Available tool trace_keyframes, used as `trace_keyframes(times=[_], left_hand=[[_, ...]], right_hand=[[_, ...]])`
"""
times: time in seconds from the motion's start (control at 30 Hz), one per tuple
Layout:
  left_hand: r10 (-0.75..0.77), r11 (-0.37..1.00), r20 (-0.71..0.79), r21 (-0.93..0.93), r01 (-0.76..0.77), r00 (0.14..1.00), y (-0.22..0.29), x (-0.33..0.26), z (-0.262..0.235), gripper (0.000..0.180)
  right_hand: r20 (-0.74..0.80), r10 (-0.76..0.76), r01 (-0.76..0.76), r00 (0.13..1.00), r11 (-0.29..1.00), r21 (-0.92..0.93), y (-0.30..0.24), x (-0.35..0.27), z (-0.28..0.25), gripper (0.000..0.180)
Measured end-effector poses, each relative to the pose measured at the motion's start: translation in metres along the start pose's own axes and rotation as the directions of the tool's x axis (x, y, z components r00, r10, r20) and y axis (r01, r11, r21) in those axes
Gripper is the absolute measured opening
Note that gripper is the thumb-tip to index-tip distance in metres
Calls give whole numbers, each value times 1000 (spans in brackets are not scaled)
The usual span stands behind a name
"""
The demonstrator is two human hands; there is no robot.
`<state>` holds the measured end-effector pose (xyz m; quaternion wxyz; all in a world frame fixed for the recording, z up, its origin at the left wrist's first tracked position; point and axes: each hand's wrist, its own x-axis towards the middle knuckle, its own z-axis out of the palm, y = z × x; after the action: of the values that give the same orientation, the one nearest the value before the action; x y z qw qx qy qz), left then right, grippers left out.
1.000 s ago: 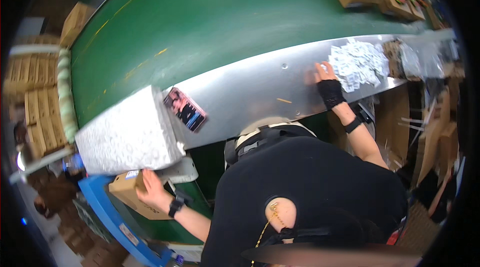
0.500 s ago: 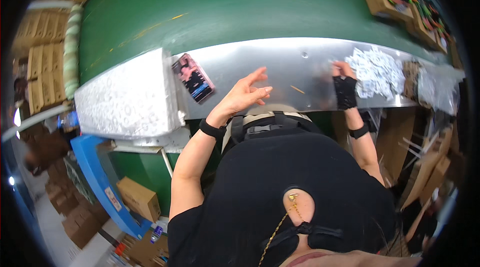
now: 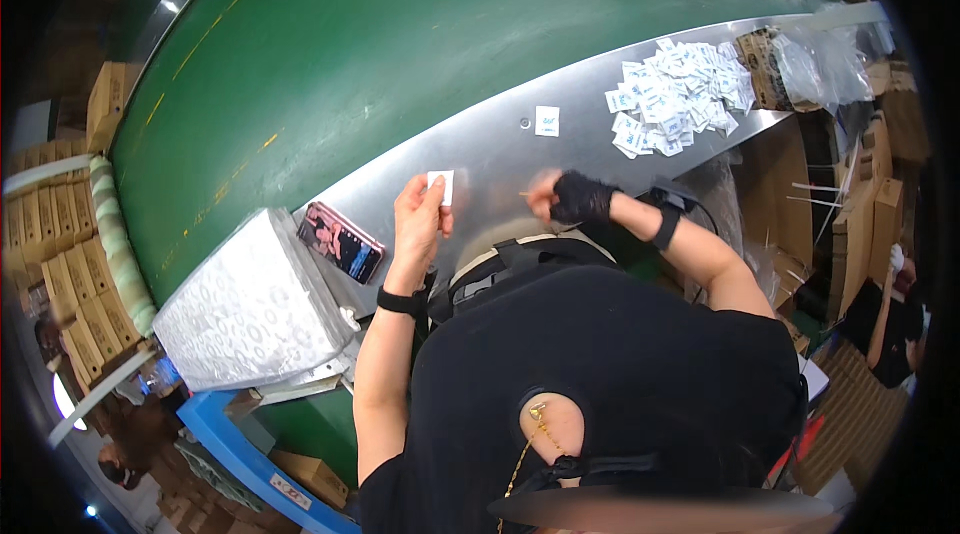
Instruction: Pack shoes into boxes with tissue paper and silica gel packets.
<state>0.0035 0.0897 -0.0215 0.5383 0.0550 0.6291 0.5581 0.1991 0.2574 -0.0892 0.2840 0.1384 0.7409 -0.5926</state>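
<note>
One small white packet (image 3: 446,186), pinched by left hand (image 3: 415,221), right hand (image 3: 562,198) curled, blurred, grip unclear.

Green work surface (image 3: 370,44), metal ledge (image 3: 485,152), brown cartons (image 3: 88,309) stacked left, blue frame (image 3: 240,456)

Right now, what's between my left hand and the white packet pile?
In the head view: a loose packet beside a round fitting, your right hand, and a thin stick by that hand.
</note>
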Motion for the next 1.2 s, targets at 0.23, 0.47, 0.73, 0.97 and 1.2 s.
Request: trace_keyframes(times=[0.23,0.47,0.73,0.97,1.2], left_hand=[[10,1000,-92,-26,-12,996,-13,10,-15,15],[-4,999,-98,-52,-1,995,-15,22,-22,14],[-108,990,-92,-99,98,990,-15,28,-21,14],[-40,998,-115,-54,34,993,-11,33,-23,14],[-74,995,-121,-78,65,990,-27,29,-23,15]], right_hand=[[-686,-380,673,620,707,217,-69,22,-100,36],[-342,-670,-16,659,442,-897,5,7,-63,21],[-987,-142,350,-72,923,-159,34,-5,-233,26],[-775,620,638,123,549,540,74,2,-358,34],[-792,492,755,361,345,558,13,59,-252,25]])
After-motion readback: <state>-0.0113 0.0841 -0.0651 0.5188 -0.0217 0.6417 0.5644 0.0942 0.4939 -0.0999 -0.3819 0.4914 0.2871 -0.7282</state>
